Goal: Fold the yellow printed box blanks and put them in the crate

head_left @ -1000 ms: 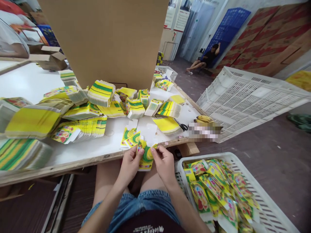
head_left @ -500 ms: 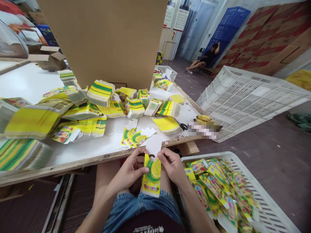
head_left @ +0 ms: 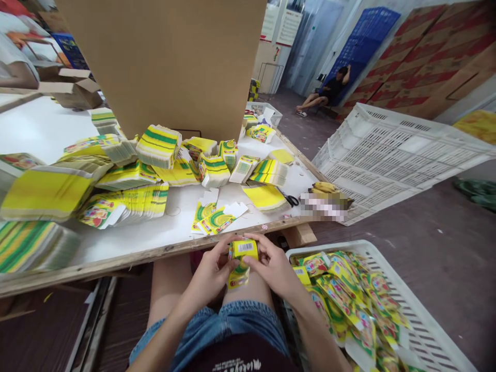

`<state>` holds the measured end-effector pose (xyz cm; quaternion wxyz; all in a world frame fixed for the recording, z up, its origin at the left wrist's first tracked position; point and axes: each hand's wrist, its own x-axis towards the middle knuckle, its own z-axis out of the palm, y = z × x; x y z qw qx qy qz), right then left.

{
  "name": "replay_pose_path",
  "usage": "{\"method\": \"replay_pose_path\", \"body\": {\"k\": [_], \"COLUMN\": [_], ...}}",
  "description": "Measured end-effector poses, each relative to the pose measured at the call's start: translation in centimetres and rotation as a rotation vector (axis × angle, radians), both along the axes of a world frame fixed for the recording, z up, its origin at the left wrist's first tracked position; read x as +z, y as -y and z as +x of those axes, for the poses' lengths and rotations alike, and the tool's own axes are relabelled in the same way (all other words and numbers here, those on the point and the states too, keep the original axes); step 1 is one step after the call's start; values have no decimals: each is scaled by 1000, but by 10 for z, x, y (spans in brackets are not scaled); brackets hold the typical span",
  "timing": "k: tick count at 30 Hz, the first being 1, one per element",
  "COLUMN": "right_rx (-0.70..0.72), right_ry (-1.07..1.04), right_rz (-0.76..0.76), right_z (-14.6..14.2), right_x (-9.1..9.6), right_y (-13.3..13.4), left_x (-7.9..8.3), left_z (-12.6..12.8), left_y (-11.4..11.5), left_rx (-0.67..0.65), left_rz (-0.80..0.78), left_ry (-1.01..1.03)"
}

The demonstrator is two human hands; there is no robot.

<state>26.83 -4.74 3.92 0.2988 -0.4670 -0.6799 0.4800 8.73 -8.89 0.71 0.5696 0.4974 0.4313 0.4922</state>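
Over my lap, at the table's front edge, a small yellow and green printed carton (head_left: 245, 248) is held between both hands. Its barcode-printed flap is folded over toward me, and the lower front still shows beneath. My left hand (head_left: 212, 268) grips the left side, thumb on the front. My right hand (head_left: 271, 263) closes on the right side, its thumb pressing under the flap. Just beyond my hands, a few flat cartons (head_left: 220, 218) with white flaps lie on the white table (head_left: 180, 227).
Bundles of flat cartons (head_left: 127, 201) cover the table before a large cardboard sheet (head_left: 166, 67). Scissors (head_left: 290, 199) and bananas (head_left: 325, 188) lie at the right. A white basket (head_left: 372, 248) of cartons stands by my right leg, white crates (head_left: 387, 160) beyond. Two people are farther off.
The carton's upright white flap has been folded down toward me, so a barcode now faces up. My right thumb has moved onto the carton's front.
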Motion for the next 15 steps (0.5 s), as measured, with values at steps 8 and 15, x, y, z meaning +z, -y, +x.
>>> {"method": "replay_pose_path", "body": {"k": [8,15], "right_rx": [-37,-67], "right_ry": [316,83], "right_rz": [79,245], "right_z": [-8,3], "right_x": [4,-12], "right_y": [3,6], "left_x": [7,5], "left_z": [0,11], "left_y": [-2,-7], "left_rx": [-76,-28], "left_rz": [-55,-87], "left_ry": [178,202]}}
